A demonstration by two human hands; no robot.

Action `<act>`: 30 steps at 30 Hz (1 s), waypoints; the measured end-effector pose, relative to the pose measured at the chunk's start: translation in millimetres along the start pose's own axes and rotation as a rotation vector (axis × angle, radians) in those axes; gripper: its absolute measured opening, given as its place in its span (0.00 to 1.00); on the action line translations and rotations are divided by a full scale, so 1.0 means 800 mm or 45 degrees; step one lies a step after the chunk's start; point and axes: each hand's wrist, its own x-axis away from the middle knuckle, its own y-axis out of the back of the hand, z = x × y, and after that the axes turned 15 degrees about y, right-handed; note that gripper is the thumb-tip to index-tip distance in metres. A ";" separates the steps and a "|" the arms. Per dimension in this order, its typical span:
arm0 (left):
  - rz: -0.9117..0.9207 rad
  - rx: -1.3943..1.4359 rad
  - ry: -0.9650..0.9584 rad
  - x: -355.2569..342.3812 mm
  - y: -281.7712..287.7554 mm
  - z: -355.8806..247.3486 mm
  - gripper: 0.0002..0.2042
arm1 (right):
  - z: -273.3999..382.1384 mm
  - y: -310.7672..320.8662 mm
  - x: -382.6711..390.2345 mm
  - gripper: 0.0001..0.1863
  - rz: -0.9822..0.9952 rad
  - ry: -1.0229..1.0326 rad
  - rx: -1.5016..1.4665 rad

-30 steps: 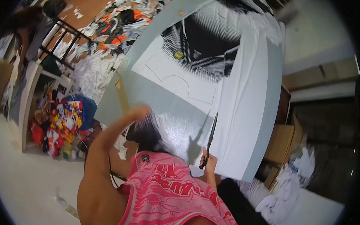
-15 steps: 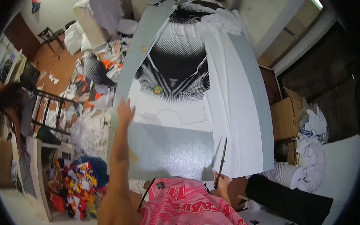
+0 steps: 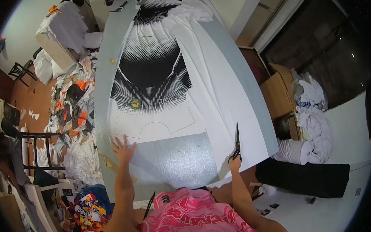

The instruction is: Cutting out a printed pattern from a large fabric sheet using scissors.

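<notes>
On the grey table (image 3: 175, 160), printed cloth (image 3: 147, 74) runs lengthwise toward twelve, at one o'clock from the nearer, splayed left hand (image 3: 123, 150), while the right hand (image 3: 235, 162) grips scissors (image 3: 238, 138).

The right hand (image 3: 235, 163) partly hides the black scissors (image 3: 238, 143), and the lower edge crops the pink jersey (image 3: 190, 214).

The fabric (image 3: 149, 80) is lying on the tabletop (image 3: 166, 159), stopping short of its near edge; to the right, cloth (image 3: 219, 85) is reaching that edge. Left fingers (image 3: 120, 144) are resting at the fabric's near-left corner. Right fingers (image 3: 234, 159) are holding scissors (image 3: 238, 138) over the cloth, toward the tabletop's near-right corner. Scraps (image 3: 81, 161) are lying on the floor (image 3: 35, 95) left of the tabletop; a cardboard box (image 3: 276, 93) is standing right.
</notes>
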 end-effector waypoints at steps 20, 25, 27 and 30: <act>0.062 0.098 0.120 0.222 -0.050 0.111 0.42 | -0.052 0.074 0.089 0.15 -0.356 -0.487 -0.116; -0.043 0.257 0.332 0.216 -0.071 0.098 0.42 | -0.032 0.066 0.037 0.13 -0.272 -0.152 -0.409; -0.140 0.246 0.285 0.208 -0.075 0.088 0.42 | -0.017 0.047 -0.003 0.13 -0.226 -0.050 -0.499; -0.100 0.194 0.203 0.189 -0.074 0.068 0.44 | 0.012 0.017 -0.065 0.14 -0.200 0.124 -0.705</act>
